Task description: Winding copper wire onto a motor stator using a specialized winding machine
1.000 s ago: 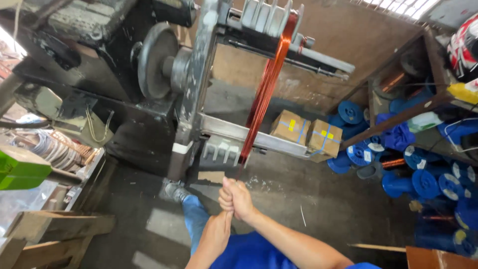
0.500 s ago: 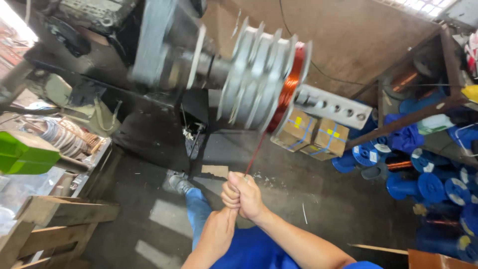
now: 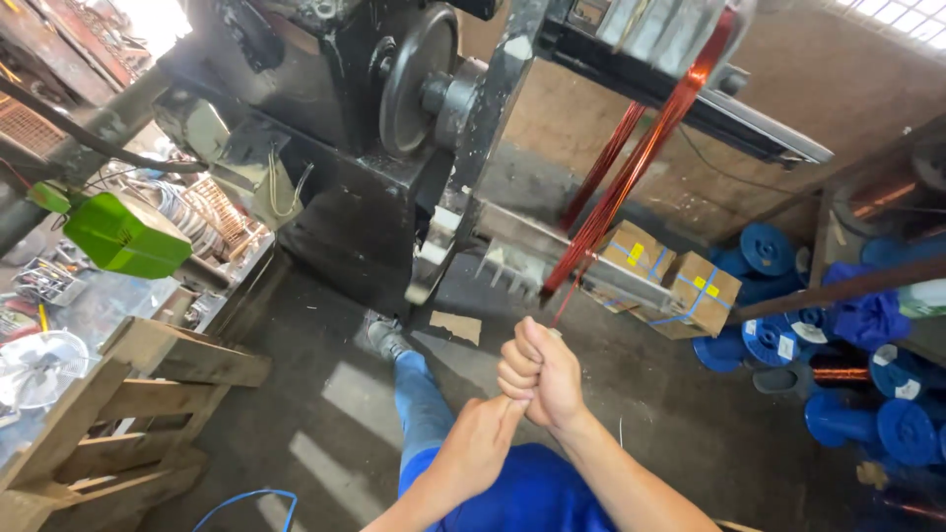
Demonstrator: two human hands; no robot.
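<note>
The right hand [image 3: 542, 374] is clenched into a tight fist around a thin strand of shiny copper-coloured wire [image 3: 564, 307], which leaves the top of the fist and rises to the winding machine. The left hand [image 3: 480, 441] sits just below and touching the right one, its fingers closed at the base of that fist; whether it grips the strand too or only braces the other hand cannot be told.

Above the fist, the strand joins a long band of wound copper wire [image 3: 641, 163] stretched over a grey metal stepped former [image 3: 631, 30] on the big black winding machine [image 3: 345, 148]. A dark round pulley wheel [image 3: 419, 79] sits to the left of that band on the machine's shaft.

Judging from this grip, doing the step well means keeping steady, even pull along the line of the strand, wrists firm and hands low, so the turns lie flat and close without the thin wire kinking or cutting into the fingers.

Below the machine, two brown cardboard boxes [image 3: 670, 276] with yellow labels rest on the dark concrete floor [image 3: 296, 394]. Right of the boxes lie blue plastic wire spools [image 3: 887, 414]. Left of the machine hang a bright green plastic box [image 3: 126, 236], with a pale wooden pallet [image 3: 108, 404] beneath it.
</note>
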